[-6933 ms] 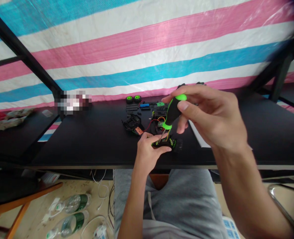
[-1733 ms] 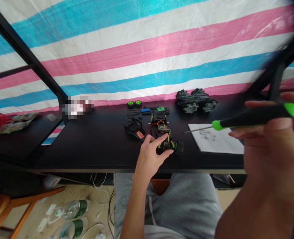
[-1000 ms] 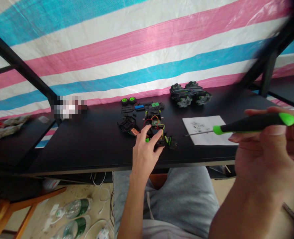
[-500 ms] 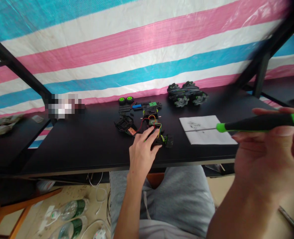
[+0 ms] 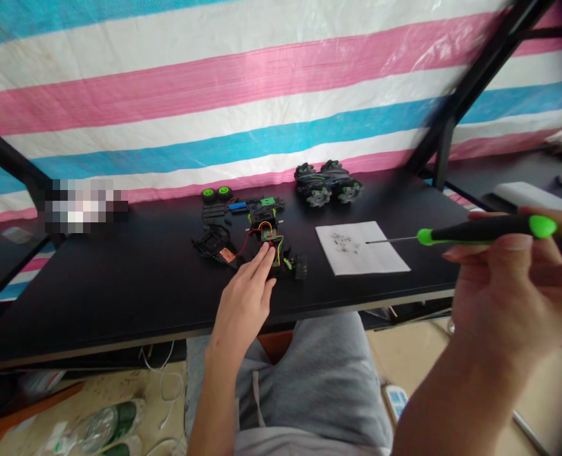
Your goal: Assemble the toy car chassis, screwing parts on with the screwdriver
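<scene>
My right hand (image 5: 513, 297), close to the camera on the right, grips a black and green screwdriver (image 5: 480, 230) held level. The shaft points left, its tip over the right part of a white sheet of paper (image 5: 380, 253) bearing several small dark pieces (image 5: 345, 243), probably screws. My left hand (image 5: 245, 288) lies with outstretched fingers on a partly dismantled toy car chassis (image 5: 275, 256), which has red and yellow wires, a green circuit board (image 5: 268, 235) and one wheel (image 5: 301, 266) attached. A red wire leads to a black body shell (image 5: 214, 242) left of it.
Behind the chassis lie two loose green-hubbed wheels (image 5: 216, 193) and a blue battery-like part (image 5: 237, 207). A black four-wheeled toy car (image 5: 328, 183) stands at the back of the black table (image 5: 119, 291). Dark frame posts (image 5: 445, 145) rise at both sides before a striped sheet.
The view has turned right, so the table things appear further left. The screwdriver tip now sits right of the small pieces. My left fingers are closer together, still on the chassis.
</scene>
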Available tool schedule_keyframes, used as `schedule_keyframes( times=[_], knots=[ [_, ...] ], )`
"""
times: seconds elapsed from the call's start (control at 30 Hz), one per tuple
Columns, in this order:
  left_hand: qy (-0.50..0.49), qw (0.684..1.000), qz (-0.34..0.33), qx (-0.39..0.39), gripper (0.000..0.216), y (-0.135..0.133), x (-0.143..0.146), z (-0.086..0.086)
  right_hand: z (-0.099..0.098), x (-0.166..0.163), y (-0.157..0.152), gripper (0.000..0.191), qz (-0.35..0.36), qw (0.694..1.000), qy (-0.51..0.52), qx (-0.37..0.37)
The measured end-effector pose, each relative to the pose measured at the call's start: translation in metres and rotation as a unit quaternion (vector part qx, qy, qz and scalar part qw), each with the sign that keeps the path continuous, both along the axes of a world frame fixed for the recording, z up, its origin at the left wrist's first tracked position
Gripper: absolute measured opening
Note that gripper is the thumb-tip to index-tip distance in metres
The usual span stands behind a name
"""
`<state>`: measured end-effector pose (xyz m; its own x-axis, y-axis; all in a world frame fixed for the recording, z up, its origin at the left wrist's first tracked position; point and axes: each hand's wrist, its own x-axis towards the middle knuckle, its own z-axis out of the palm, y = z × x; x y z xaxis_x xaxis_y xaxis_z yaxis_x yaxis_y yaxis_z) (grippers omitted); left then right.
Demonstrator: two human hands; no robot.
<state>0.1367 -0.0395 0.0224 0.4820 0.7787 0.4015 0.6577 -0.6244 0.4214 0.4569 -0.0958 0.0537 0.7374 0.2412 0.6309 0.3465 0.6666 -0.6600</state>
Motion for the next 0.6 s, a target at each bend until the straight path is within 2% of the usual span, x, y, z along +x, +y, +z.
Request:
schedule_keyframes(
  times=[0.1,0.17,0.3,0.37,0.47,0.53,0.6],
  knots=[
    [-0.017,1.0,-0.007,0.009,0.067,0.002,-0.008,0.004,0.011,0.0,0.01,0.029,0.007,1.0,-0.024,0.015],
    [-0.034,0.999,0.001,0.021,0.056,0.003,-0.013,0.01,0.015,0.003,0.016,0.028,0.002,0.999,-0.037,0.0],
    [-0.052,0.998,0.006,0.047,0.038,0.008,-0.009,0.039,0.021,0.008,0.025,0.033,-0.007,0.997,-0.063,-0.037],
    [-0.023,0.997,-0.054,0.044,0.036,0.017,0.006,0.059,0.025,0.009,0.027,0.033,0.01,0.996,-0.075,-0.052],
    [0.057,0.981,-0.184,0.003,0.033,0.044,0.044,0.084,0.029,0.007,0.03,0.033,0.035,0.994,-0.082,-0.062],
    [0.11,0.964,-0.239,-0.029,0.032,0.065,0.074,0.092,0.03,0.006,0.032,0.032,0.048,0.993,-0.081,-0.071],
    [0.18,0.949,-0.257,-0.04,0.031,0.084,0.103,0.093,0.03,0.005,0.034,0.031,0.059,0.992,-0.08,-0.081]
  ],
)
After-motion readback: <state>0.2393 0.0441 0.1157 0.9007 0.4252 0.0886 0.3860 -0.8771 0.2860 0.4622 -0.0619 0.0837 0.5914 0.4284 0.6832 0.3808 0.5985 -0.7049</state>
